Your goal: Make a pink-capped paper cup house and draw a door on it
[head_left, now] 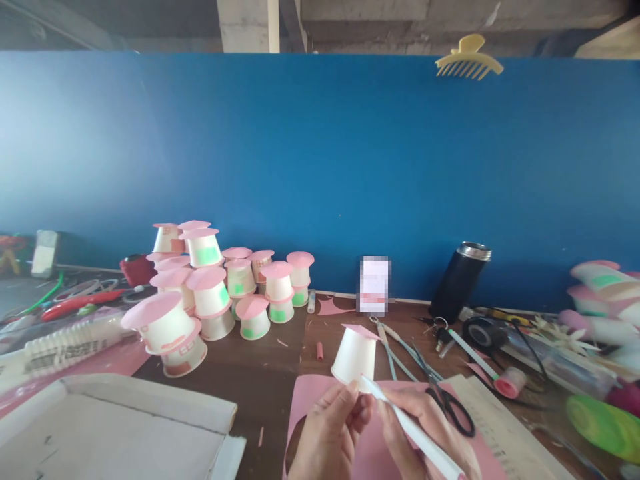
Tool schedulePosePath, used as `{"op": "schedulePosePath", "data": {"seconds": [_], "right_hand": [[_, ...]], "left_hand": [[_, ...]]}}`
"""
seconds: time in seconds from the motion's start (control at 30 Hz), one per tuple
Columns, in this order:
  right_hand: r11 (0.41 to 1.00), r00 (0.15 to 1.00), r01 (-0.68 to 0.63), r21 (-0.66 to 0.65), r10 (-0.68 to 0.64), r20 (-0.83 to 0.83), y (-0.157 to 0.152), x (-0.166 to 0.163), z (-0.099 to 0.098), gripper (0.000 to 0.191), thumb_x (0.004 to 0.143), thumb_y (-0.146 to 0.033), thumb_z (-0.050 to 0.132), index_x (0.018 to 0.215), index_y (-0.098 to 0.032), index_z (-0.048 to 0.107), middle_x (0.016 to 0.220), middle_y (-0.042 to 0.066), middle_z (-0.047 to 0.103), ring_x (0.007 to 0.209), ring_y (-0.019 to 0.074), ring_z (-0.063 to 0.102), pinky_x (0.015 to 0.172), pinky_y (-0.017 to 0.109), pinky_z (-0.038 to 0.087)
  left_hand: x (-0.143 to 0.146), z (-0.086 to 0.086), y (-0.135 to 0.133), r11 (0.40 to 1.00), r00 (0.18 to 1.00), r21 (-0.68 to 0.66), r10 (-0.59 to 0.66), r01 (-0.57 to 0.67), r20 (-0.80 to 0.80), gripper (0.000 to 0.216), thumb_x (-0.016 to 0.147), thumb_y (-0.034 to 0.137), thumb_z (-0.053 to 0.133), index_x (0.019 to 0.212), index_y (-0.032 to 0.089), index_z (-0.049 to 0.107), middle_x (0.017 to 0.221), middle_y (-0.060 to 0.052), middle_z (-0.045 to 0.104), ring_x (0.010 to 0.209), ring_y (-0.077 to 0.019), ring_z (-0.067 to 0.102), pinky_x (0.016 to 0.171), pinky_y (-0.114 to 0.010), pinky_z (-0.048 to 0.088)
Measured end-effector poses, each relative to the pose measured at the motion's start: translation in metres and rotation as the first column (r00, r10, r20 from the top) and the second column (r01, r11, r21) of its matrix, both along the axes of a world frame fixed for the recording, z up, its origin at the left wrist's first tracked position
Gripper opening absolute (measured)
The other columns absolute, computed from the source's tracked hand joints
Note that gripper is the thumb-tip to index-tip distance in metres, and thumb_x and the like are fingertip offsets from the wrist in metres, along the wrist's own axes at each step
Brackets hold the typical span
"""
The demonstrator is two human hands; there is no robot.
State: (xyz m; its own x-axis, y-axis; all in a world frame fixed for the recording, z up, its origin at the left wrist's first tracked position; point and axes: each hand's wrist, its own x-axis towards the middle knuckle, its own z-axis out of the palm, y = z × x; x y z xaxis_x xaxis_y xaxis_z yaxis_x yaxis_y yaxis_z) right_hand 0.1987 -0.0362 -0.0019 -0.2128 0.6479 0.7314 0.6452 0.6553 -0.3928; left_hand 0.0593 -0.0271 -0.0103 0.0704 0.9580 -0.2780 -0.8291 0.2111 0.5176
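Note:
My left hand grips the rim of an upturned white paper cup that has a pink paper piece on its top. My right hand is closed round a white stick-like tool, whose tip touches the cup's rim. Both hands hover over a pink paper sheet on the brown desk. Black-handled scissors lie just right of my right hand.
Several finished cup houses with pink roofs are stacked at the left rear. A white cardboard box lies front left. A black flask, tape, tweezers, more cups and a green lid crowd the right. A blue wall stands behind.

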Motion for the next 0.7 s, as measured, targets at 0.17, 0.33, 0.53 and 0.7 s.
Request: {"op": "schedulePosePath", "data": {"seconds": [0.17, 0.33, 0.53, 0.7], "right_hand": [[1.0, 1.0, -0.021, 0.003, 0.021, -0.003, 0.001, 0.001, 0.0, 0.016, 0.091, -0.023, 0.06, 0.107, -0.022, 0.058, 0.076, 0.003, 0.07, 0.067, 0.0178, 0.073, 0.07, 0.024, 0.059], [1.0, 1.0, -0.015, 0.006, 0.015, 0.017, 0.002, 0.002, -0.003, 0.016, 0.092, -0.024, 0.059, 0.107, -0.021, 0.058, 0.083, 0.005, 0.071, 0.073, 0.0185, 0.074, 0.07, 0.024, 0.058], [0.999, 1.0, -0.012, 0.031, 0.012, 0.016, 0.002, 0.001, -0.001, 0.016, 0.092, -0.025, 0.059, 0.108, -0.021, 0.058, 0.092, 0.008, 0.073, 0.074, 0.019, 0.073, 0.073, 0.026, 0.058], [1.0, 1.0, -0.016, 0.026, 0.016, 0.015, 0.003, 0.001, 0.002, 0.016, 0.092, -0.025, 0.059, 0.108, -0.021, 0.058, 0.093, 0.008, 0.073, 0.075, 0.0191, 0.072, 0.073, 0.026, 0.058]], "left_hand": [[0.0, 0.0, 0.0, 1.0, 1.0, 0.017, -0.005, 0.006, -0.028, 0.03, 0.057, 0.03, 0.09, 0.071, 0.01, 0.073, 0.071, -0.006, 0.068, 0.071, -0.0162, 0.062, 0.073, -0.029, 0.047], [0.0, -0.006, 0.001, 0.999, 0.999, 0.04, -0.02, 0.021, -0.025, 0.03, 0.058, 0.033, 0.089, 0.072, 0.011, 0.074, 0.072, -0.006, 0.068, 0.071, -0.0151, 0.062, 0.072, -0.027, 0.047], [0.001, -0.011, 0.004, 0.998, 0.999, 0.05, -0.039, 0.041, -0.034, 0.033, 0.056, 0.035, 0.09, 0.072, 0.011, 0.074, 0.07, -0.006, 0.068, 0.072, -0.0161, 0.062, 0.073, -0.028, 0.047], [0.001, -0.007, 0.002, 0.998, 0.999, 0.047, -0.028, 0.03, -0.038, 0.032, 0.057, 0.034, 0.09, 0.072, 0.01, 0.074, 0.071, -0.007, 0.067, 0.071, -0.016, 0.061, 0.07, -0.027, 0.046]]}}
